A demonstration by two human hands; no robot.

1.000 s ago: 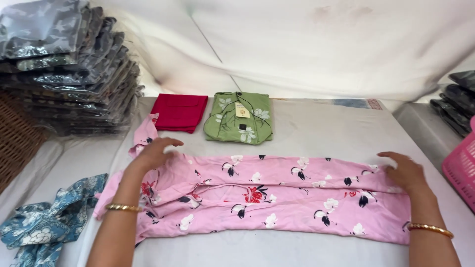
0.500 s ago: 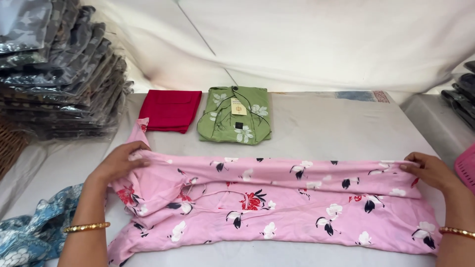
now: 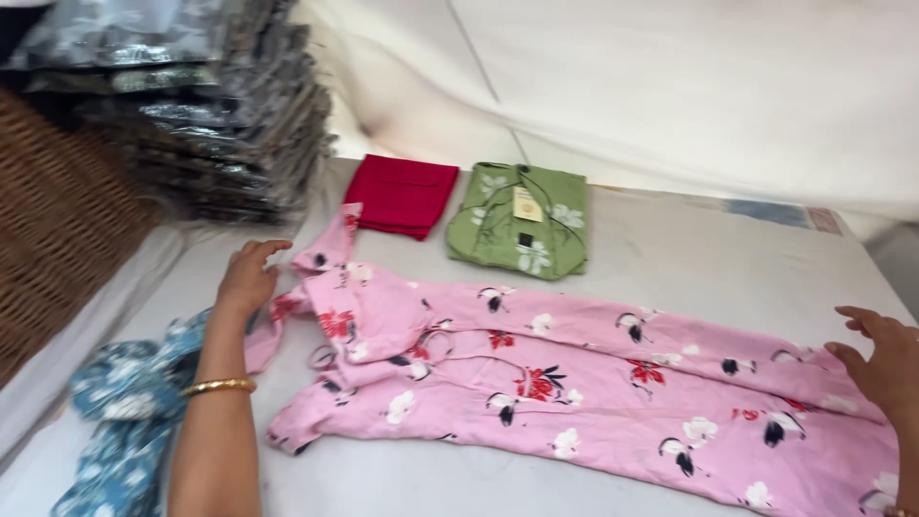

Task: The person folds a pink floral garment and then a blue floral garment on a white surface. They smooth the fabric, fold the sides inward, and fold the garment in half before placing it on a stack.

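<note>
Folding is looking partly done: the pink floral garment (image 3: pixel 574 383) is lying doubled lengthwise on the white table (image 3: pixel 689 258), not yet squared. Left hand (image 3: pixel 247 278), fingers spread, is touching its sleeve; right hand (image 3: pixel 885 359) is resting flat and open on its hem. Beyond it, soft folded red cloth (image 3: pixel 402 194) and green floral shirt (image 3: pixel 522 220) are sitting.

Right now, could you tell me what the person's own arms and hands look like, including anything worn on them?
Both forearms are bare, with no sleeves in view. The left hand is bare, and a thin gold bangle circles that wrist. The right hand is bare too, with no rings or gloves that I can make out; its wrist runs off the picture's edge, so any bangle there is out of sight.
</note>
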